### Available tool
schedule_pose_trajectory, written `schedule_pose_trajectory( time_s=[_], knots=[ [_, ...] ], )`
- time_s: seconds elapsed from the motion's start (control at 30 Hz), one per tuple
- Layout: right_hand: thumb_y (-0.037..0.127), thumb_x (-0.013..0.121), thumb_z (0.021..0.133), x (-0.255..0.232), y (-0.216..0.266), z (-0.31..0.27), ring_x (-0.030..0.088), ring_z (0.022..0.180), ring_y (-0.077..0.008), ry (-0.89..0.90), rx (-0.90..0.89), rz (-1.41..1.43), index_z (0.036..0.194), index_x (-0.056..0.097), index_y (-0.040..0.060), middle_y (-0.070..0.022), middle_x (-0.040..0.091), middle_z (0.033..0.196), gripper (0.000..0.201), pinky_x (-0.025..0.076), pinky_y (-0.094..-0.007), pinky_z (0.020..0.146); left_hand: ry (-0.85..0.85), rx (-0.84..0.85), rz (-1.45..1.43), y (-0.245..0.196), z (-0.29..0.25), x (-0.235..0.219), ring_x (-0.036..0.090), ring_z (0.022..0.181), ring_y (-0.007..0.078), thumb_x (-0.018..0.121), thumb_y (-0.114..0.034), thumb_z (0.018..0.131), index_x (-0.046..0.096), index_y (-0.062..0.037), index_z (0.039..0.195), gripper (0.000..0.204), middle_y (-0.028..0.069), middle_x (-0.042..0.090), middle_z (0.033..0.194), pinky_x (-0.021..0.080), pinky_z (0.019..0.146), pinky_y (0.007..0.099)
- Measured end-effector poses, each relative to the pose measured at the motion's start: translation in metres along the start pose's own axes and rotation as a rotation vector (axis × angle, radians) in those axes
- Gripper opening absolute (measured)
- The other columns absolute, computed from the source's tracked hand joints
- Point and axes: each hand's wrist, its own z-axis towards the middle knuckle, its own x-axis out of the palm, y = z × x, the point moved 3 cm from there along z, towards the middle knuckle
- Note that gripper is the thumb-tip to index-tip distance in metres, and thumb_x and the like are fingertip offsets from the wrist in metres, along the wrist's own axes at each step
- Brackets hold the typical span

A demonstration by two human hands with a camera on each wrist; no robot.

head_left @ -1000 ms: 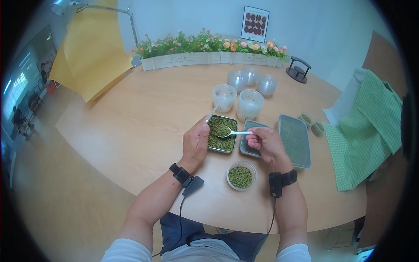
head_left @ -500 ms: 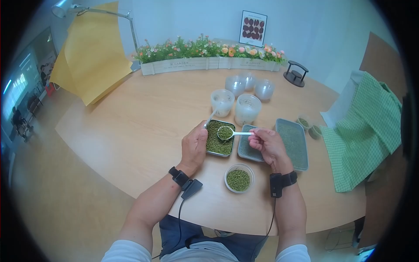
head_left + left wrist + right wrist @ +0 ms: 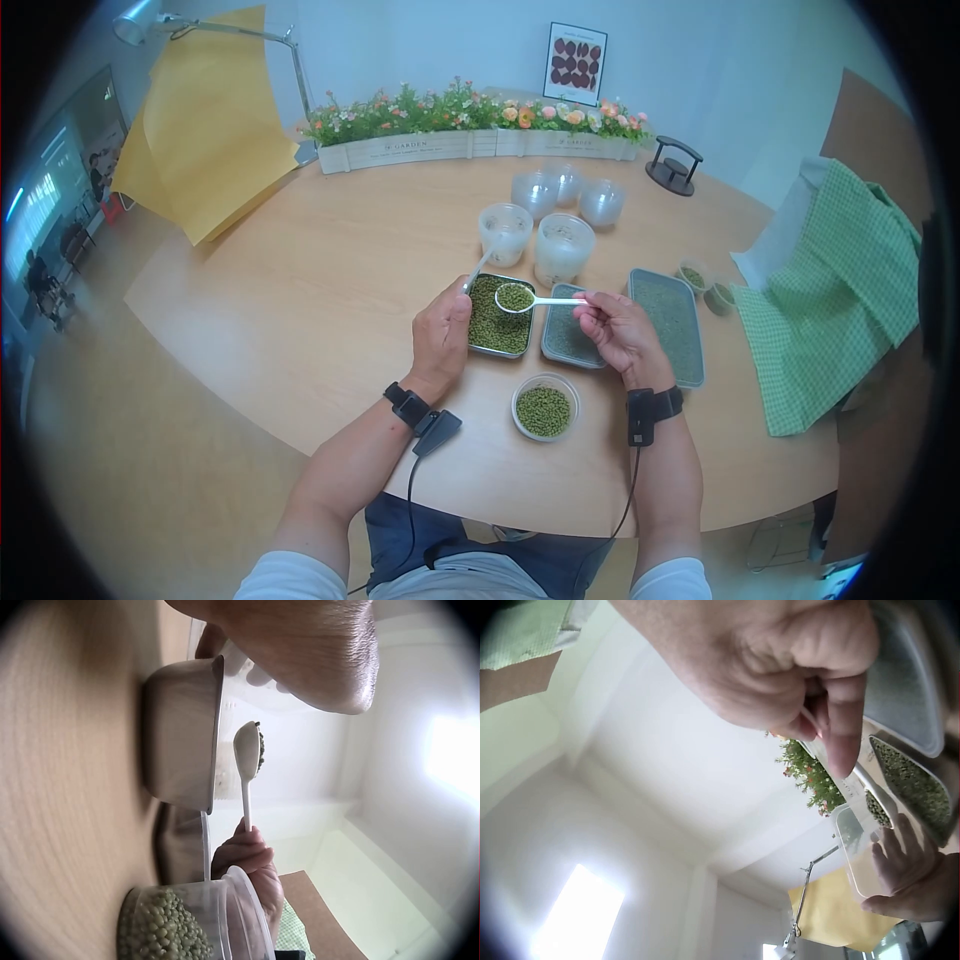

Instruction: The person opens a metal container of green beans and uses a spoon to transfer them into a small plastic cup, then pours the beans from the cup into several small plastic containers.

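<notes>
In the head view my right hand [image 3: 615, 330] pinches the handle of a white spoon [image 3: 550, 301]. Green mung beans heap its bowl, which hangs level above a metal box [image 3: 499, 354] of mung beans. The left wrist view shows the spoon [image 3: 247, 754] higher than the box rim. My left hand [image 3: 440, 335] is at the box's left side and holds a clear lid [image 3: 847, 838] upright, its fingers long and nearly straight. Nearer my body stands a round clear tub [image 3: 545, 407] with mung beans in it.
Two lidded boxes, one small [image 3: 574, 335] and one large [image 3: 668, 325], sit to the right. Behind are frosted cups [image 3: 564, 248] and clear round containers [image 3: 602, 204]. Small bean cups [image 3: 718, 298] lie near a green checked cloth [image 3: 830, 300]. Flower planters [image 3: 420, 148] line the back.
The spoon has come up out of the beans in the metal box and now hangs level with a load of beans. The left hand stays at the box.
</notes>
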Motion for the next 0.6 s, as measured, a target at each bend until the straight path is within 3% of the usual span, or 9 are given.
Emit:
schedule_pose_trajectory(
  time_s=[0.33, 0.5, 0.6],
  knots=[
    [0.008, 0.060, 0.099, -0.006, 0.019, -0.008, 0.071, 0.057, -0.0169, 0.098, 0.018, -0.011, 0.100, 0.068, -0.0124, -0.0154, 0.072, 0.074, 0.022, 0.062, -0.0214, 0.053, -0.012, 0.003, -0.012, -0.006, 0.000, -0.001, 0.063, 0.084, 0.0246, 0.038, -0.052, 0.107, 0.063, -0.0022, 0.127, 0.060, 0.0167, 0.067, 0.092, 0.050, 0.077, 0.0338],
    [0.008, 0.062, 0.095, -0.010, 0.028, -0.017, 0.067, 0.050, -0.0129, 0.147, 0.054, -0.111, 0.094, 0.070, -0.0101, -0.0128, 0.071, 0.068, 0.020, 0.053, -0.0174, 0.042, -0.015, 0.010, -0.026, -0.006, 0.000, -0.001, 0.062, 0.082, 0.0230, 0.038, -0.053, 0.107, 0.063, -0.0020, 0.128, 0.060, 0.0160, 0.066, 0.090, 0.049, 0.076, 0.0333],
    [0.009, 0.063, 0.095, -0.015, 0.035, -0.022, 0.068, 0.052, -0.0145, 0.259, 0.096, -0.236, 0.096, 0.070, -0.0109, -0.0137, 0.072, 0.070, 0.021, 0.057, -0.0196, 0.047, 0.011, -0.037, 0.006, 0.000, -0.001, 0.001, 0.058, 0.078, 0.0216, 0.038, -0.053, 0.106, 0.063, -0.0021, 0.127, 0.061, 0.0135, 0.063, 0.084, 0.048, 0.074, 0.0329]
  ],
)
